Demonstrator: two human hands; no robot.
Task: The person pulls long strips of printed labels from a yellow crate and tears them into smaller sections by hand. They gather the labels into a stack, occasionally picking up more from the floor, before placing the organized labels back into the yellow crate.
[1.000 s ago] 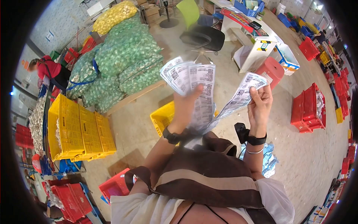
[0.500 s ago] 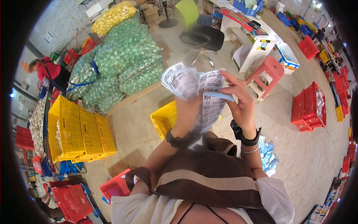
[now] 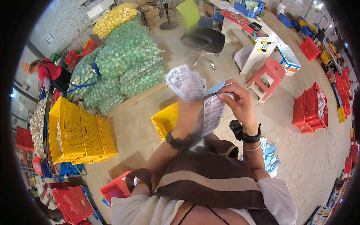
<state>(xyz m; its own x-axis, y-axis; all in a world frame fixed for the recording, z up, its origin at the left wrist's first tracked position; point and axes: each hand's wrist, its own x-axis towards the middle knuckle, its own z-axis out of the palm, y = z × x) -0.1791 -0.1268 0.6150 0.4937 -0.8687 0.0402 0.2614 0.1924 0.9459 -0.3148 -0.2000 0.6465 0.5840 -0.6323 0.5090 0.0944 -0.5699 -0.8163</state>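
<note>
A fanned stack of printed label sheets (image 3: 185, 83) juts out above my left hand (image 3: 188, 114), whose fingers are wrapped round it and partly blurred. A strip of printed labels (image 3: 212, 116) hangs down between my two hands toward my lap. My right hand (image 3: 240, 100) pinches the top of that strip between thumb and fingers, where a pale blue backing side is folded up. Both hands are close together in front of my body, at about the same height. The print is too small to read.
Stacked yellow crates (image 3: 84, 131) and green mesh sacks (image 3: 127, 56) stand to the left. Beneath my hands is a yellow crate (image 3: 165, 120). Crumpled blue paper (image 3: 269, 155) lies on the floor. A red stool (image 3: 266, 77) and red crates (image 3: 311, 108) are right. A person (image 3: 54, 73) bends at far left.
My right hand has come down slightly and closed its fingers at the strip's fold. The upper part of the strip, printed side showing before, is now bent over with blue backing visible.
</note>
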